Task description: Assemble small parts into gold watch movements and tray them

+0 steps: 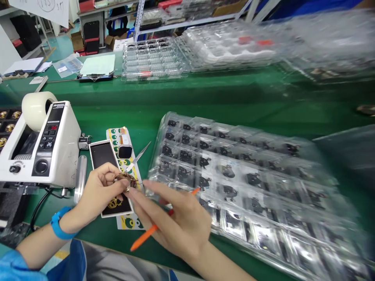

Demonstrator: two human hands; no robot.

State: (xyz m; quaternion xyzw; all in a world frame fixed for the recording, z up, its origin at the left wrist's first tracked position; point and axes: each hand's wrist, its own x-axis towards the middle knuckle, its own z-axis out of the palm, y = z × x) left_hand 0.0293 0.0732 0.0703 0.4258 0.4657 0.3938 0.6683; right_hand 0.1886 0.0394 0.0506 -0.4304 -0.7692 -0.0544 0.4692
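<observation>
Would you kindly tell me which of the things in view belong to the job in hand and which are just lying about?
In use: left hand, small brown-and-gold part, right hand, orange pen.

Lying about: electric tape dispenser, tally counter, clear tray of black parts, far clipboard.

One left hand (98, 195) and one right hand (175, 222) are counted, with one small wired part (125, 181), one orange-handled tool (152, 228), one tape dispenser (41, 144), one tape roll (36, 109) and one watch (125, 150).
</observation>
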